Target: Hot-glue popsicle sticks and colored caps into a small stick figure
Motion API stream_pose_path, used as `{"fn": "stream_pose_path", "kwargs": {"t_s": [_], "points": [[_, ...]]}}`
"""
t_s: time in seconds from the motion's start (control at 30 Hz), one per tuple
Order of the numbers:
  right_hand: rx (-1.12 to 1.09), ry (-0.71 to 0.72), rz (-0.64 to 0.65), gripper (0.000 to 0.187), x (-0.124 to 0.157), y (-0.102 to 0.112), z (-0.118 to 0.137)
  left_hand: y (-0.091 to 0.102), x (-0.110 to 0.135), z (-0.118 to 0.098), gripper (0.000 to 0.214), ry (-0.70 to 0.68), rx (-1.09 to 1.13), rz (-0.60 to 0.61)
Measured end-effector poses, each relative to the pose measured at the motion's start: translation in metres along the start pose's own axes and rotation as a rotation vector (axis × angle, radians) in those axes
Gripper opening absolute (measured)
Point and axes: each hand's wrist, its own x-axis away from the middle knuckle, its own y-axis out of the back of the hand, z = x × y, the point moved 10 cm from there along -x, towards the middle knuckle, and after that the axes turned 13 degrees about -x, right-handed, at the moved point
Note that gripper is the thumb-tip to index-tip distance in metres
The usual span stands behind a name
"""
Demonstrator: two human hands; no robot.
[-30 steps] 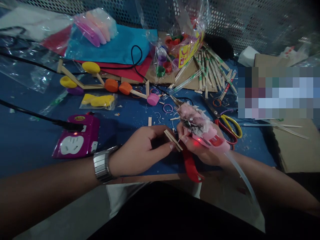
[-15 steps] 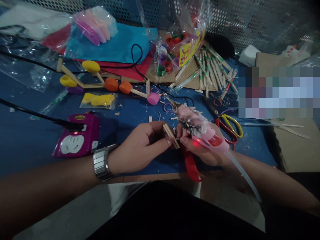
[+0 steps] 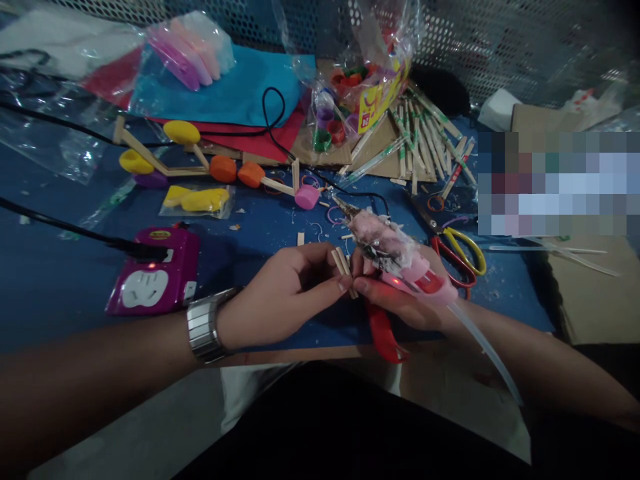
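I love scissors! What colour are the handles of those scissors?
One handle is yellow, the other red; the scissors show best in the head view.

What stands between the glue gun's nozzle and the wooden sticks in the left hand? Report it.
Nothing visible blocks it. The left hand pinches the wooden sticks right beside the right hand, which holds the glue gun; its nozzle points away over the table, with only open air between them.

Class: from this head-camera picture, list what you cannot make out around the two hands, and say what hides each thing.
All in the head view:
1. Lower ends of the wooden sticks: covered by the left hand.
2. Grip of the glue gun: wrapped by the right hand.
3. The pixelated patch: contents blurred out.
4. The bag label: print too small.
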Motion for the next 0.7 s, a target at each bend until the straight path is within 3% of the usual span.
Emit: {"fn": "stream_pose_path", "kwargs": {"t_s": [0.2, 0.47, 0.63, 0.7], "points": [[0.094, 0.022, -0.028, 0.019, 0.000, 0.003, 0.004, -0.002, 0.000, 0.006, 0.025, 0.044, 0.063, -0.008], [0.061, 0.035, -0.060, 0.018, 0.000, 0.004, 0.004, 0.003, -0.001, 0.002, 0.011, 0.019, 0.118, -0.058], [-0.087, -0.090, -0.141, 0.015, 0.002, 0.012, -0.010, 0.012, -0.001, 0.005, 0.041, 0.031, 0.200, -0.158], [-0.060, -0.091, -0.141, 0.015, 0.002, 0.013, -0.011, 0.011, 0.000, 0.002, 0.025, 0.001, 0.120, -0.139]]}}
